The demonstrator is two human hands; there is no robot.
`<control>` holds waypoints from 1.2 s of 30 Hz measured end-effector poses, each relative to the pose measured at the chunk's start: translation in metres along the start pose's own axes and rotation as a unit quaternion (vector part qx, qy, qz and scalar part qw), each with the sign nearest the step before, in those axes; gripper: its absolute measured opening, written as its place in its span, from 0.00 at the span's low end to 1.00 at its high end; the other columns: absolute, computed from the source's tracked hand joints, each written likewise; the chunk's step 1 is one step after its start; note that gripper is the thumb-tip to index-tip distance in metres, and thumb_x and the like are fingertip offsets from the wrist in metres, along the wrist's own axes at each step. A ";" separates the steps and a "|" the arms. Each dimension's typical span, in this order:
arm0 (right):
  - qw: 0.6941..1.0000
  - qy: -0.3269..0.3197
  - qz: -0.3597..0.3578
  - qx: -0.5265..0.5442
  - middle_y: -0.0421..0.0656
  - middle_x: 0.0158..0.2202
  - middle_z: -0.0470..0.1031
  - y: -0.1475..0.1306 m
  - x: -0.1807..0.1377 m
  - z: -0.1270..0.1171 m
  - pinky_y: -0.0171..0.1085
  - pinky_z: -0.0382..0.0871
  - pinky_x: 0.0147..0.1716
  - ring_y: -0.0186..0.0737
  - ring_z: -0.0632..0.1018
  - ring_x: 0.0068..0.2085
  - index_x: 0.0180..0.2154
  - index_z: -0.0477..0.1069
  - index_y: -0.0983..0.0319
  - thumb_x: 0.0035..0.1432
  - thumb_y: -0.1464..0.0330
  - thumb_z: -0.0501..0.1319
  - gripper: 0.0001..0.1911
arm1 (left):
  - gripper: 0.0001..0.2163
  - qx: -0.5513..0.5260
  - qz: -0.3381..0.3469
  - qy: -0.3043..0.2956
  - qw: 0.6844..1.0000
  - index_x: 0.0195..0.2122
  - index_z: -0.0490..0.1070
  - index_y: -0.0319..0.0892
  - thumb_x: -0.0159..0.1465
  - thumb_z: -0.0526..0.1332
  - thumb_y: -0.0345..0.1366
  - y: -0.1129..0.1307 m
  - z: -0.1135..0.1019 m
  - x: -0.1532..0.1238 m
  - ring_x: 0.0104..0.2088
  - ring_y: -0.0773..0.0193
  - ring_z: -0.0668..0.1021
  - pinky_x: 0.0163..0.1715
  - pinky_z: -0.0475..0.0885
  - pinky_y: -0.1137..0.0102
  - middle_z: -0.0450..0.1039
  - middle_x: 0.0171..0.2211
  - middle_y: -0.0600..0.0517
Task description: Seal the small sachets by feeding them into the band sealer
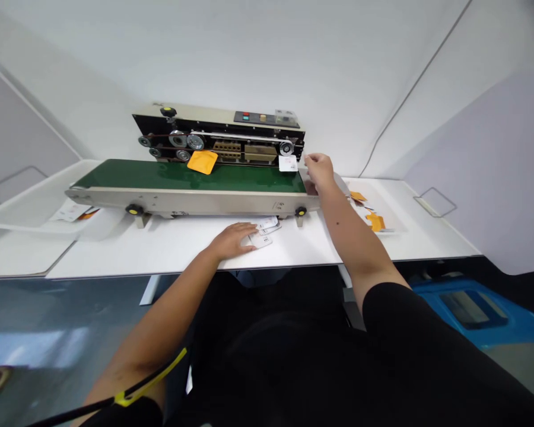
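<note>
My left hand (234,240) lies on a small pile of white sachets (261,234) on the white table, just in front of the conveyor. My right hand (319,172) is raised at the right end of the green conveyor belt (160,176), its fingertips close to a white sachet (288,163) standing at the belt's back edge. An orange pouch (202,161) lies further left on the belt, against the band sealer (218,133). Whether my left fingers grip the sachets is hidden. Nothing shows held in my right hand.
Orange and white pouches (367,210) lie on the table to the right. A translucent white tray (35,204) stands at the left end, with papers beside it. White panels surround the table. A blue object (467,308) sits on the floor at right.
</note>
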State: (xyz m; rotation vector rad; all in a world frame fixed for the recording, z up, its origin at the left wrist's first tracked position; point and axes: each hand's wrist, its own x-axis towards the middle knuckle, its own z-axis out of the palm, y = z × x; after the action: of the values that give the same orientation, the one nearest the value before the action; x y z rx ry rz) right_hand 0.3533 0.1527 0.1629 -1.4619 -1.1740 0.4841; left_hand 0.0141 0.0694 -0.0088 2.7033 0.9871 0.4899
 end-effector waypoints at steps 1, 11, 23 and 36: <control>0.998 0.039 -0.053 -0.017 0.44 0.36 0.80 0.003 -0.013 -0.002 0.38 0.75 0.42 0.38 0.78 0.36 0.38 0.78 0.63 0.65 0.65 0.66 0.07 | 0.28 -0.006 0.007 0.011 1.000 0.65 0.75 0.52 0.69 0.63 0.58 0.000 0.000 -0.001 0.67 0.47 0.75 0.69 0.68 0.51 0.73 0.68 0.48; 0.918 -0.287 -0.226 -0.157 0.53 0.58 0.80 0.088 -0.201 0.029 0.52 0.70 0.62 0.54 0.77 0.58 0.57 0.79 0.61 0.64 0.63 0.65 0.22 | 0.16 0.013 0.085 0.124 0.989 0.46 0.84 0.46 0.78 0.56 0.44 0.015 -0.007 -0.001 0.47 0.55 0.85 0.50 0.78 0.59 0.86 0.46 0.47; 0.870 -0.361 -0.257 -0.215 0.48 0.70 0.71 0.110 -0.211 0.040 0.58 0.62 0.70 0.58 0.69 0.71 0.67 0.71 0.59 0.66 0.62 0.65 0.30 | 0.36 -0.006 -0.011 0.046 0.999 0.71 0.67 0.44 0.65 0.68 0.54 0.009 0.003 0.000 0.68 0.42 0.74 0.68 0.70 0.50 0.71 0.69 0.41; 0.936 -0.250 -0.214 -0.127 0.53 0.69 0.70 0.114 -0.208 0.040 0.57 0.61 0.72 0.56 0.69 0.70 0.68 0.70 0.60 0.63 0.64 0.65 0.32 | 0.18 -0.096 -0.155 0.228 0.956 0.54 0.78 0.43 0.73 0.59 0.48 0.002 -0.005 -0.011 0.38 0.56 0.85 0.41 0.79 0.66 0.85 0.41 0.47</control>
State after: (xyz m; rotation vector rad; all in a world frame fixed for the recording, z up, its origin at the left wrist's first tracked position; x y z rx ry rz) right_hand 0.2781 0.0113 -0.0159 -1.2718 -1.9720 0.4195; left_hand 0.0058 0.0609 -0.0063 2.2473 1.3646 1.1077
